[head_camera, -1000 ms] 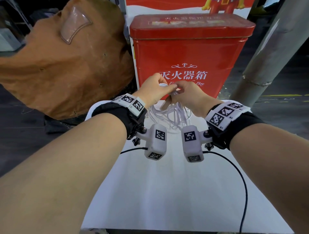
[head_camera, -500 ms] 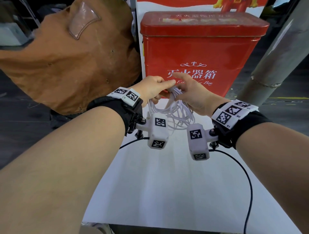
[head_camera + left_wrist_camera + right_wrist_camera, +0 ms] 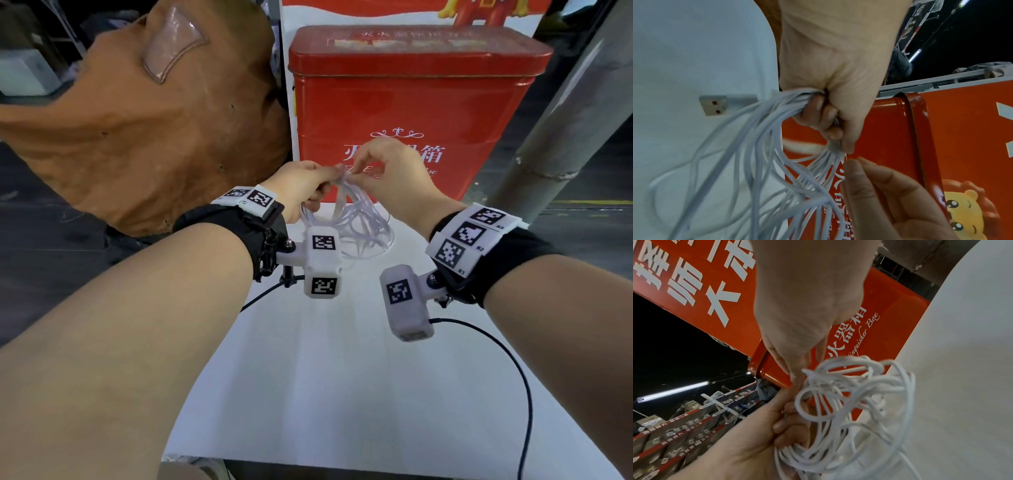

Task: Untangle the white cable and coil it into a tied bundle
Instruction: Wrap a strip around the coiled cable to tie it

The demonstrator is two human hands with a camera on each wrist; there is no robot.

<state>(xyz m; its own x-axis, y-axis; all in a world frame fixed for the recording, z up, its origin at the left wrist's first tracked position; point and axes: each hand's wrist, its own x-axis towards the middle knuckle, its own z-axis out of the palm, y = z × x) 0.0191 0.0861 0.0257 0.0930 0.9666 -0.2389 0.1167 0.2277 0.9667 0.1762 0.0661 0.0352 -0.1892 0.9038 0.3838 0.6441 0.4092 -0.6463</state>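
The white cable (image 3: 358, 222) hangs in several loose loops above the far end of the white table (image 3: 308, 394). My left hand (image 3: 325, 174) grips the gathered top of the loops in its curled fingers (image 3: 818, 110). The cable's USB plug (image 3: 715, 105) sticks out beside that hand. My right hand (image 3: 356, 171) is right next to the left hand and pinches a strand at the top of the bundle (image 3: 809, 373). The loops (image 3: 855, 394) below are still crossed and uneven.
A red metal box (image 3: 411, 102) stands just behind the hands at the table's far edge. A big brown cloth-covered shape (image 3: 154, 130) is at the left, a grey pole (image 3: 565, 130) at the right. Black camera leads (image 3: 513, 377) trail from the wrists over the table.
Both hands have lifted the bundle slightly off the table. The right hand's fingers have come over the top of the loops and now pinch beside the left fingertips.
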